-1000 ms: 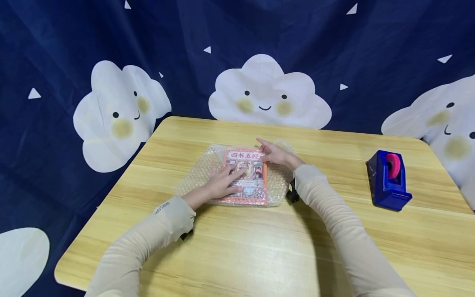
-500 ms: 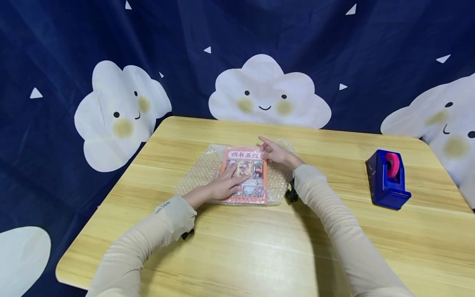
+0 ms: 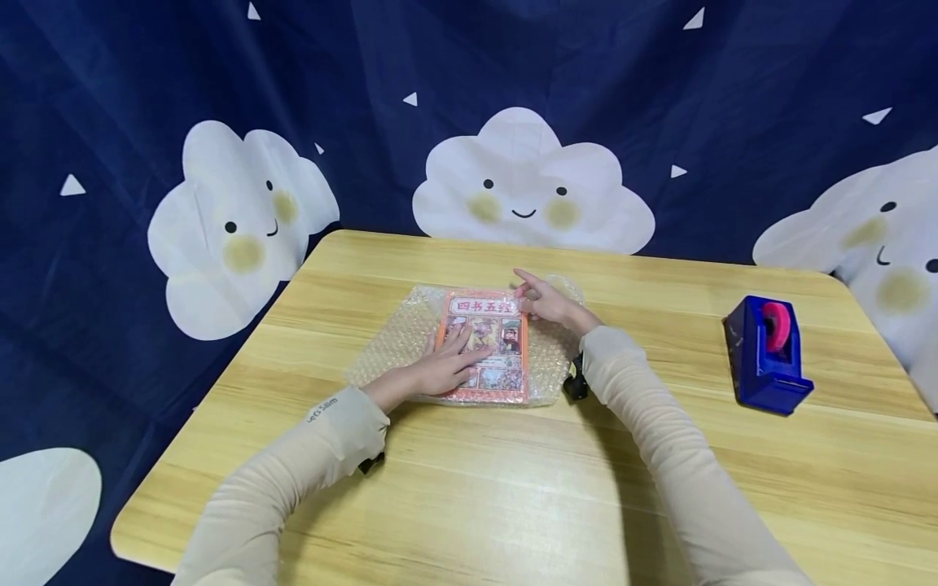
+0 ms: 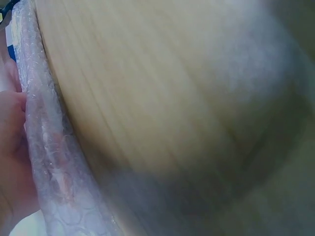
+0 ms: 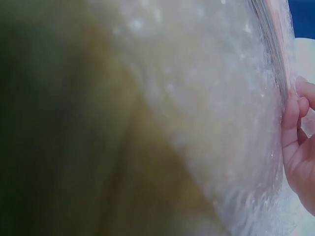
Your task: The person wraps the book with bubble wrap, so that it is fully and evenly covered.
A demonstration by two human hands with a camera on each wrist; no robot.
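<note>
Head view shows the left hand lying flat with straight fingers on the cover of the orange book, pressing it down onto the bubble wrap sheet spread mid-table. Right hand sits at the book's far right corner, fingers loosely extended and touching the edge there; whether it pinches the wrap I cannot tell. The right wrist view only shows fingertips against the bubbly film. Good form, I'd say, means keeping that left palm firm so the book doesn't skate while the right works the corner. Wrap sticks out on the left, far and right sides of the book, and the near edge sits almost flush. The wooden table has open room toward the person, and the blue tape dispenser stands well apart on the right
</note>
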